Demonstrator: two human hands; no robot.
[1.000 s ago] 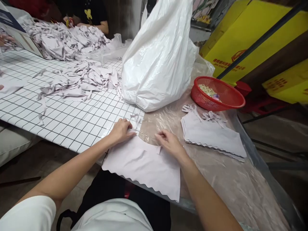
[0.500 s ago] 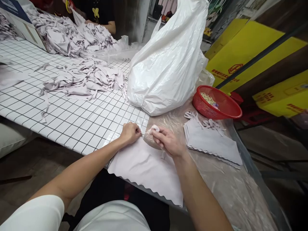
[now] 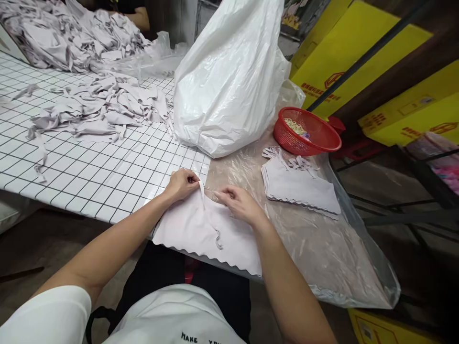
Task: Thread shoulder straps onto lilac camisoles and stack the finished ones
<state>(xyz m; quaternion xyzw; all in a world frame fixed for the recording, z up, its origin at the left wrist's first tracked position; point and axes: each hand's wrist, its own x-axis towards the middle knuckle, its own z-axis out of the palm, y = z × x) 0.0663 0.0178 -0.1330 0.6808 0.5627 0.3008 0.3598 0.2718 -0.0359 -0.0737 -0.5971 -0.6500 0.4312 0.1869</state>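
White tablecloth printed with a black grid (image 3: pixel 89 181) covers the left of the table, and on it a big tangled heap of pale lilac-grey fabric (image 3: pixel 79 38) and a smaller, looser pile of the same fabric (image 3: pixel 103 105) lie in disorder, so I judge that most is left to do. On my right, a flat stack of pale scalloped fabric pieces (image 3: pixel 301 186), straps bunched at its top, looks like the part done. One smooth pinkish-white fabric piece with a scalloped hem (image 3: pixel 199 234) lies spread at the table's near edge before me, seemingly midway. My left hand (image 3: pixel 181 185) pinches a thin pale fabric strap (image 3: pixel 202 190) at its upper edge; my right hand (image 3: pixel 238 201) is near the curved neckline, fingers curled narrow, and whether they grip anything I cannot tell. As for writing, bright yellow flat-sided boxes (image 3: pixel 355 38) bear a red hexagonal emblem (image 3: pixel 332 79) and red characters too small to read, while my white T-shirt (image 3: pixel 168 310) shows black capitals, MAKE, then a word partly cut off
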